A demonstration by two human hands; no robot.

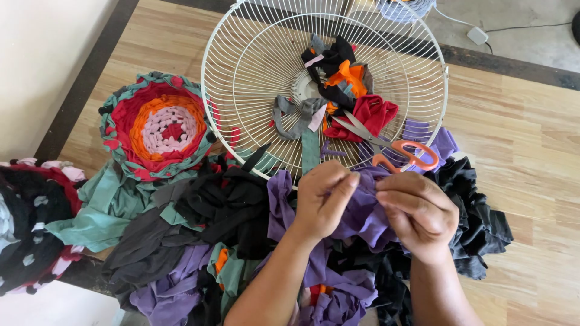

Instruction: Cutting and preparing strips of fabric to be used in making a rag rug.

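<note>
Fingers, left hand (323, 199): pinched together on the purple cloth strip (364, 205), thumb pressed along its top edge.
Fingers, right hand (417, 211): curled shut on the same strip from the other side, knuckles up, almost touching my left thumb.
Purple cloth strip: bunched between both hands at about 6 o'clock of the fan guard, hanging down into the heap below my wrists.
Fan guard (241, 66): round white wire grille lying dished-side up on the wooden floor (519, 121), just beyond my hands at 12 o'clock.
Scraps in the guard (338, 72): black, orange, grey and red cloth pieces piled from its centre toward 3 o'clock.
Scissors (386, 148): orange-handled, blades shut, lying on the guard's rim at roughly 5 o'clock, handles nearest my right hand but not touching it.
Cloth heap (211, 205): black, purple, teal and grey rags spread under and around my forearms, from 9 o'clock round to 3 o'clock.
Woven round mat (160, 127): red, orange and pink rings with a green-grey border, at 10 o'clock of my hands, its edge touching the guard.
Second mat (27, 229): dark, with pink bits, partly cut off at the far 9 o'clock edge.
</note>
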